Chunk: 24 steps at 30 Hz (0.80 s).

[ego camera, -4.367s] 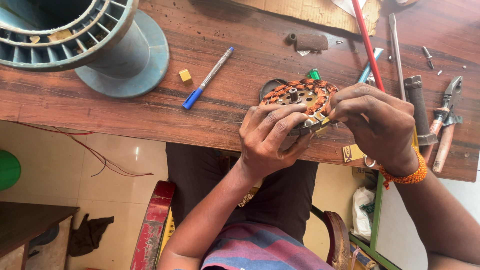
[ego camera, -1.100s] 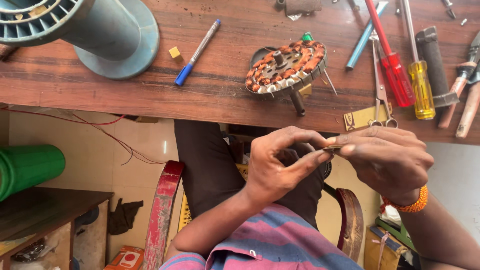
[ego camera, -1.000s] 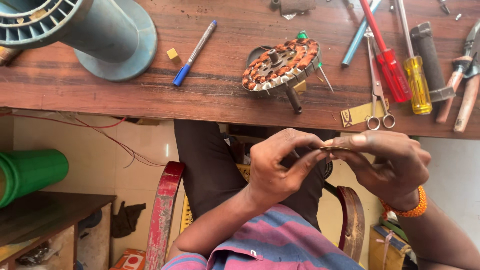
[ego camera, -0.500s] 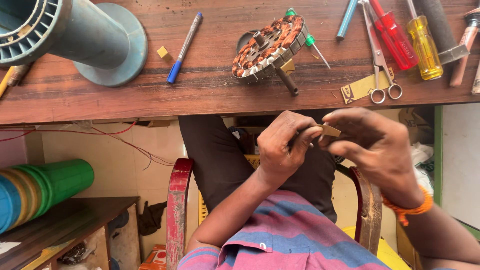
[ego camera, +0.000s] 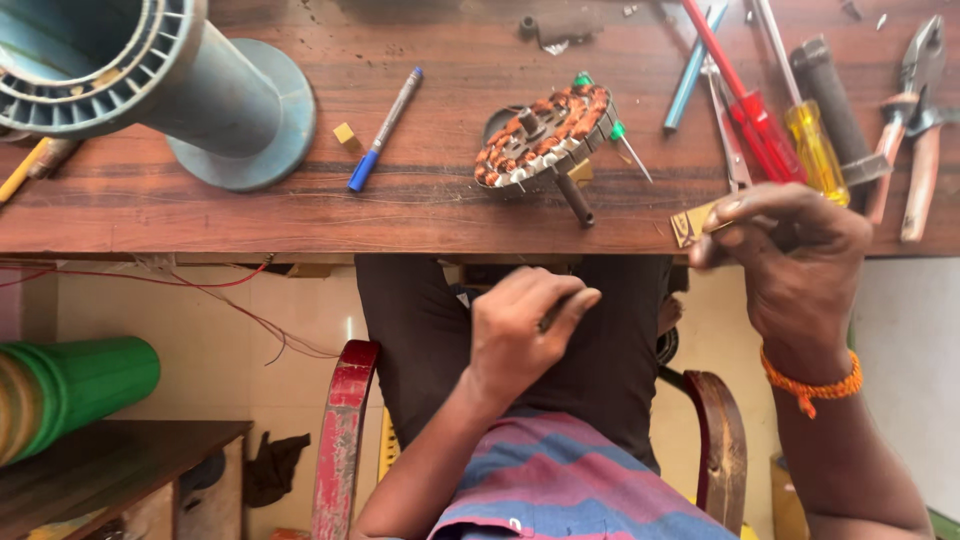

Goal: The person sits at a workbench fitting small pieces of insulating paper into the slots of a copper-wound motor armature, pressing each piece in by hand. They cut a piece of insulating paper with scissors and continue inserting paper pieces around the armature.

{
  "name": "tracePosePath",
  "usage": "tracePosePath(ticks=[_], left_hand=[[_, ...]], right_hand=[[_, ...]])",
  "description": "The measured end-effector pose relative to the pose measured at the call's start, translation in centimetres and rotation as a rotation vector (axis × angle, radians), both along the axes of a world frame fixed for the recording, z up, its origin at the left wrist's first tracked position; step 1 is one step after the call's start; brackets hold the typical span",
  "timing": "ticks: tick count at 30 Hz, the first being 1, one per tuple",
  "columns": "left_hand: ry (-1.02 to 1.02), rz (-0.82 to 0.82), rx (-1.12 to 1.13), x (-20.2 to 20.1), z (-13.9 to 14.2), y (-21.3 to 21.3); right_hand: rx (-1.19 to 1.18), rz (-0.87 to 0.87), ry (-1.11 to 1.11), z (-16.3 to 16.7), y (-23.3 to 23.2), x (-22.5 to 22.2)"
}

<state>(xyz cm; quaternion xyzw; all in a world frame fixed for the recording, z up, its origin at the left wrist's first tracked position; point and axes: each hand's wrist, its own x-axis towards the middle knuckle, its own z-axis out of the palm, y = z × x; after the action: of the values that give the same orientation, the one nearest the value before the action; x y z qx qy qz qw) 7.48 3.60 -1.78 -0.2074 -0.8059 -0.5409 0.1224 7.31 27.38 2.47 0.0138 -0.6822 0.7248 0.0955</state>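
Small dark piece being pinched in left hand (ego camera: 525, 335) over lap. Right hand (ego camera: 790, 265) being closed on brass strip (ego camera: 692, 224) at bench (ego camera: 200, 210) edge, stator (ego camera: 545, 140) at 10 o'clock; strip risks being dropped off edge.

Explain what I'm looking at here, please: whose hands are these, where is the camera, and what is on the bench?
The single view comes from a camera on the person's head, looking down past their lap. The left hand rests over the lap, pinching something small and thin that I cannot identify. The right hand is at the edge of the wooden bench, fingers closed by a small brass-coloured piece. On the bench lie a round stator with copper windings, a blue pen, a large grey-blue spool, a red-handled screwdriver, a yellow-handled screwdriver and pliers.
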Motion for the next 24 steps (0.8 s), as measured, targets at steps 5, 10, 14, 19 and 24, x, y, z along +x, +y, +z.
tracePosePath(ticks=[5, 10, 14, 19, 24], left_hand=[[0.266, 0.176, -0.069, -3.1, 2.1, -2.2], [0.283, 0.221, 0.031, -6.9, 1.7, -2.0], [0.351, 0.217, 0.111, -8.7, -0.3, -1.2], [0.427, 0.250, 0.118, -9.5, -2.3, -0.6], [0.412, 0.316, 0.100, -9.4, -2.7, 0.3]], right_hand=[[0.543, 0.147, 0.466, 2.3, -1.8, -6.4], [0.802, 0.216, 0.448, 3.4, -3.9, -10.0], [0.892, 0.215, 0.418, 3.9, -4.7, -10.5], [0.950, 0.298, 0.432, 4.6, -5.0, -11.0], [0.945, 0.354, 0.397, 5.4, -5.0, -11.5]])
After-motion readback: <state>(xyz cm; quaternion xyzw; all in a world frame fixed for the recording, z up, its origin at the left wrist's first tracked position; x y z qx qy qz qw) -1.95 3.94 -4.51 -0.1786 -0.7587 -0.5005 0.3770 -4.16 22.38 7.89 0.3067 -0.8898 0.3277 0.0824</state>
